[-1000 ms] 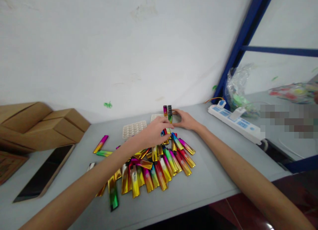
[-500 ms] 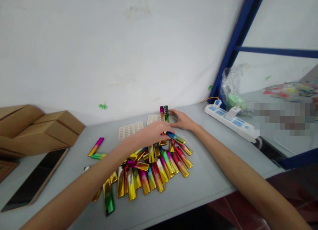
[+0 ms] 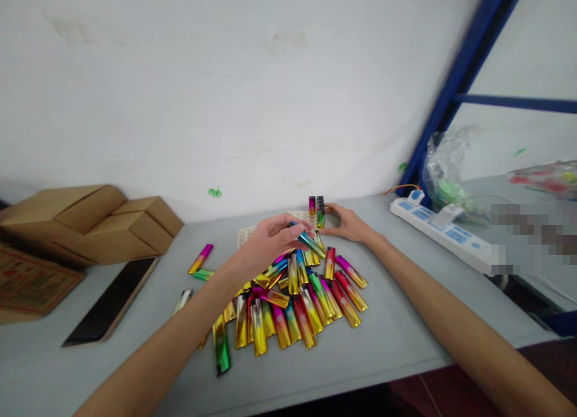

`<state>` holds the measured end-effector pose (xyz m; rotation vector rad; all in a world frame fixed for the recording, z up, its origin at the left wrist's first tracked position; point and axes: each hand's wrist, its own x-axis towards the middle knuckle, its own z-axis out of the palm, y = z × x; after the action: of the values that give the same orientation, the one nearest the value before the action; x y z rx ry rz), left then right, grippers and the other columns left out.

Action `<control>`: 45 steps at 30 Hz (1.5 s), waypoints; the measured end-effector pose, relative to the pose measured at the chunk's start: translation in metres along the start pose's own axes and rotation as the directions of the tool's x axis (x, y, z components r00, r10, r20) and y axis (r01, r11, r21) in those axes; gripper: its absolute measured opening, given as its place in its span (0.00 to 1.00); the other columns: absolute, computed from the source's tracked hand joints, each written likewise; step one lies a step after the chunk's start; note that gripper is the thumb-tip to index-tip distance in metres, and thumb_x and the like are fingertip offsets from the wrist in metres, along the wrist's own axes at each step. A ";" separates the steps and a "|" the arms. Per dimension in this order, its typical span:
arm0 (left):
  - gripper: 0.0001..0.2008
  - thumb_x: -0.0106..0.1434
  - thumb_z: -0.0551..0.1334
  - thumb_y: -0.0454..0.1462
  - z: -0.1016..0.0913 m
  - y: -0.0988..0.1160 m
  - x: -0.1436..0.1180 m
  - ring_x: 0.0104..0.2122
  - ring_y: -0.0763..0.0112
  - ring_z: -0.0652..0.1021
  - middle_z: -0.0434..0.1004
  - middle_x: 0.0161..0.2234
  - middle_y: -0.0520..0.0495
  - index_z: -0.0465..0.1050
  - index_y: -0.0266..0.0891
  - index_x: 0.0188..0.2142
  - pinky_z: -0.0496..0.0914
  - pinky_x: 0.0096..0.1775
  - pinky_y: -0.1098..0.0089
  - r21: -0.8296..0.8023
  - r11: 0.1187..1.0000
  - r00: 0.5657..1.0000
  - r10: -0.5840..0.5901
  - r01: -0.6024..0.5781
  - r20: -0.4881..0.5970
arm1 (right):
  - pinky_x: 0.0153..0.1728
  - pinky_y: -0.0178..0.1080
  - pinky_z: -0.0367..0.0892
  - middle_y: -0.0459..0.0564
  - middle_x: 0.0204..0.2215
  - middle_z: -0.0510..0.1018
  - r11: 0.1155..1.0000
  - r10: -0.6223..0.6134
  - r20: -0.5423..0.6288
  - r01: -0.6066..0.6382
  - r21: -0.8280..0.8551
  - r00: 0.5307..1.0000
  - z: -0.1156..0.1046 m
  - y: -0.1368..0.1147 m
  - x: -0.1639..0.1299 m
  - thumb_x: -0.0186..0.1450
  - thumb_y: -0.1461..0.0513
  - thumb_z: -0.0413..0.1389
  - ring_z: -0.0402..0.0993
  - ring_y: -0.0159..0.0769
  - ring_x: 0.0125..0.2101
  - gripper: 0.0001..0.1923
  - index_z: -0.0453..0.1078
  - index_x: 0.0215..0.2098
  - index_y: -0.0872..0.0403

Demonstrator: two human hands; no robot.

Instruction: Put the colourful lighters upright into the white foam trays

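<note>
We appear at the picking stage: left hand (image 3: 276, 237) pinching a lighter (image 3: 312, 245), right hand (image 3: 350, 223) curved half-open by standing lighters (image 3: 320, 217), hold unclear; steadiness seems called for next.

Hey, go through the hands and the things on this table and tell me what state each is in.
Left hand: pinching a lighter
Held lighter: blue and gold, tilted
Right hand: curved beside the upright lighters, contact unclear
Upright lighters: standing close together
Loose lighters: lying in an overlapping heap
Phone: flat, screen dark
Power strip: white plug in it
</note>
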<state>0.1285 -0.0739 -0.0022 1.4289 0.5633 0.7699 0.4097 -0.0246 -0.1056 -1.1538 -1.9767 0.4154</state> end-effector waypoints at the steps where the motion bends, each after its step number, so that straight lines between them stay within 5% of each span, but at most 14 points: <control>1: 0.14 0.62 0.70 0.48 0.002 0.001 -0.001 0.41 0.61 0.82 0.82 0.43 0.40 0.74 0.40 0.34 0.77 0.45 0.57 -0.068 0.998 1.000 0.009 -0.009 -0.004 | 0.60 0.55 0.70 0.58 0.58 0.78 1.000 -0.003 0.000 0.003 0.003 1.000 0.000 -0.001 0.000 0.58 0.52 0.71 0.76 0.51 0.56 0.39 0.65 0.64 0.51; 4: 0.18 0.64 0.69 0.49 0.007 0.002 -0.004 0.32 0.66 0.81 0.80 0.33 0.47 0.64 0.43 0.33 0.77 0.39 0.60 -0.169 0.986 0.999 0.011 -0.016 -0.031 | 0.60 0.56 0.69 0.58 0.58 0.78 1.000 0.007 0.000 -0.007 -0.010 1.000 -0.001 -0.002 -0.001 0.58 0.52 0.71 0.76 0.52 0.57 0.40 0.65 0.64 0.51; 8: 0.19 0.63 0.69 0.51 0.009 -0.004 -0.009 0.13 0.81 0.59 0.63 0.20 0.62 0.61 0.47 0.37 0.59 0.18 0.75 -0.100 0.995 0.990 -0.013 -0.002 -0.144 | 0.60 0.57 0.70 0.58 0.58 0.78 0.999 0.036 0.008 -0.035 -0.039 0.999 -0.002 -0.003 -0.001 0.58 0.51 0.71 0.76 0.53 0.56 0.41 0.65 0.65 0.51; 10: 0.20 0.61 0.71 0.51 0.008 -0.009 -0.012 0.14 0.82 0.53 0.60 0.19 0.63 0.63 0.47 0.38 0.49 0.17 0.76 -0.006 1.000 0.974 0.016 -0.018 -0.226 | 0.60 0.57 0.70 0.58 0.58 0.78 0.999 0.033 0.006 -0.033 -0.035 0.999 -0.002 -0.002 -0.002 0.58 0.51 0.71 0.76 0.53 0.57 0.41 0.65 0.65 0.51; 13: 0.18 0.61 0.70 0.51 0.006 -0.014 -0.017 0.17 0.79 0.56 0.58 0.19 0.60 0.66 0.44 0.34 0.50 0.20 0.73 0.202 0.977 0.937 0.134 -0.071 -0.321 | 0.61 0.57 0.69 0.58 0.58 0.77 0.999 0.033 0.004 -0.033 -0.030 0.999 -0.002 -0.002 -0.002 0.58 0.51 0.71 0.76 0.54 0.57 0.41 0.65 0.65 0.51; 17: 0.24 0.66 0.63 0.50 0.008 -0.013 -0.022 0.22 0.76 0.57 0.53 0.20 0.56 0.59 0.40 0.21 0.51 0.24 0.69 0.453 0.888 0.916 0.240 -0.074 -0.322 | 0.60 0.58 0.69 0.59 0.58 0.77 0.997 0.056 0.013 -0.055 -0.052 0.998 -0.003 -0.004 -0.002 0.58 0.51 0.71 0.76 0.55 0.56 0.40 0.65 0.65 0.52; 24: 0.20 0.64 0.59 0.43 0.009 -0.016 -0.025 0.24 0.75 0.56 0.50 0.21 0.56 0.54 0.41 0.20 0.51 0.27 0.68 0.611 0.790 0.884 0.323 -0.055 -0.338 | 0.60 0.57 0.69 0.59 0.57 0.78 0.993 0.076 0.020 -0.074 -0.097 0.997 -0.003 -0.001 -0.003 0.59 0.50 0.70 0.76 0.54 0.56 0.41 0.64 0.64 0.53; 39: 0.23 0.67 0.60 0.47 0.008 -0.021 -0.025 0.23 0.76 0.57 0.51 0.21 0.56 0.55 0.40 0.21 0.52 0.27 0.69 0.640 0.767 0.874 0.345 -0.052 -0.342 | 0.60 0.58 0.70 0.60 0.57 0.78 0.993 0.073 0.009 -0.072 -0.090 0.997 -0.002 -0.001 -0.003 0.58 0.51 0.71 0.76 0.54 0.56 0.40 0.65 0.64 0.53; 45: 0.19 0.71 0.59 0.51 0.000 -0.027 -0.017 0.21 0.77 0.63 0.61 0.21 0.56 0.67 0.39 0.31 0.57 0.24 0.73 0.439 0.893 0.916 0.254 -0.098 -0.312 | 0.60 0.58 0.69 0.59 0.58 0.77 0.996 0.063 0.015 -0.062 -0.066 0.998 -0.002 -0.001 -0.002 0.58 0.50 0.71 0.76 0.53 0.56 0.40 0.65 0.64 0.52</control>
<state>0.1216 -0.0860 -0.0306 1.7620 0.9333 1.1244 0.4109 -0.0271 -0.1048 -1.2594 -1.9865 0.3965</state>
